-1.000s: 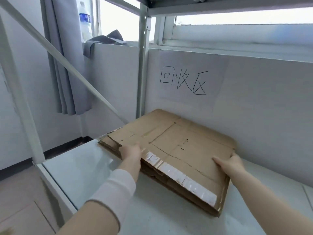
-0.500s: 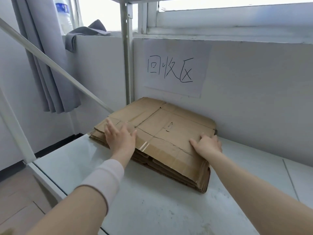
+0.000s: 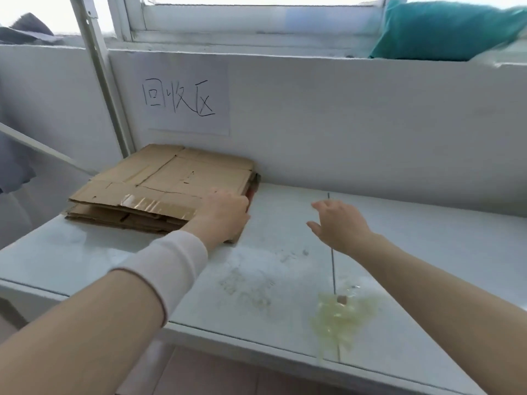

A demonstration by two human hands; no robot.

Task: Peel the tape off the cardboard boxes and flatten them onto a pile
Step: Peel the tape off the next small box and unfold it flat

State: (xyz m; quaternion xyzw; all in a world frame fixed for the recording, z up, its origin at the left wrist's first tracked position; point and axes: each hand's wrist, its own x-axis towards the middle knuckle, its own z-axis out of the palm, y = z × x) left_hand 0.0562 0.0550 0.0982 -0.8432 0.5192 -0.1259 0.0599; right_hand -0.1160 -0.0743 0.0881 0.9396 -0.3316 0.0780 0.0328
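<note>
Head view: left hand point(image 3: 225, 215) sits on the near right corner of the cardboard pile point(image 3: 159, 181), back of the hand to the camera; its fingers bend down over the corner and are hidden behind the knuckles, so can't tell whether it grips the board or only presses on it; hand and white sleeve point(image 3: 168, 266) cover that corner. Right hand point(image 3: 339, 223) is off the pile, over the bench point(image 3: 427, 252) just right of it; fingers loose and spread, nothing in it; can't tell if it touches the surface.

Pile lies in the back left corner of the bench, far edge against the wall point(image 3: 342, 124), below the paper sign point(image 3: 186, 99) with handwritten characters. Boxes are flattened into stacked layers, so nothing sits inside them; layer count unclear from the near edge. Strip of clear tape point(image 3: 154, 205) runs along the near edge of the top sheet, partly under the left hand. Dark reddish patch point(image 3: 252, 189) at the pile's right edge; can't make out what it is.

Wad of crumpled tape point(image 3: 342, 320) lies at the bench's near edge, right of centre, on the seam point(image 3: 332, 252) — blurred, with a small brown scrap point(image 3: 341, 299) on it.

Teal cloth point(image 3: 445, 29) on the sill is cut off at the top right; grey curtain point(image 3: 14, 166) is cut off at the left.
</note>
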